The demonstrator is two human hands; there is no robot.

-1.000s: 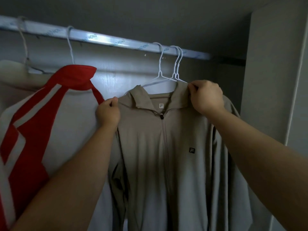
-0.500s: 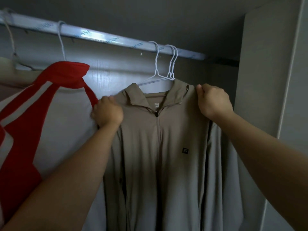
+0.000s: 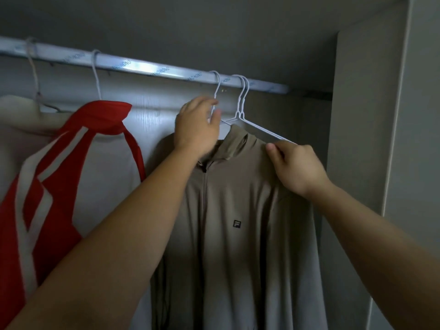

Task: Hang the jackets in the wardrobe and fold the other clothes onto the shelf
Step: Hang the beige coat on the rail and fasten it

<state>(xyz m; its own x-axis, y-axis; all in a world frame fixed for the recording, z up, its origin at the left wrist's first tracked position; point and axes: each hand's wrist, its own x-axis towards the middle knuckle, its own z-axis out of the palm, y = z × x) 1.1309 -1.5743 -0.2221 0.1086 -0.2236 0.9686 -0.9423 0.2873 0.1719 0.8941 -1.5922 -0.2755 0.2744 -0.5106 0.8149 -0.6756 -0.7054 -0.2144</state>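
The left hand is up at the collar, its fingers curled about the neck of a white wire hanger. The right hand pinches shoulder cloth between thumb and fingers, at the end of a wire arm belonging to two paired hangers. Between both hands hangs the taupe zip jacket, zipped up, under the wardrobe rail. A red-and-white jacket hangs just to the left, and the wardrobe side panel stands to the right.

Jacket on hanger under rail
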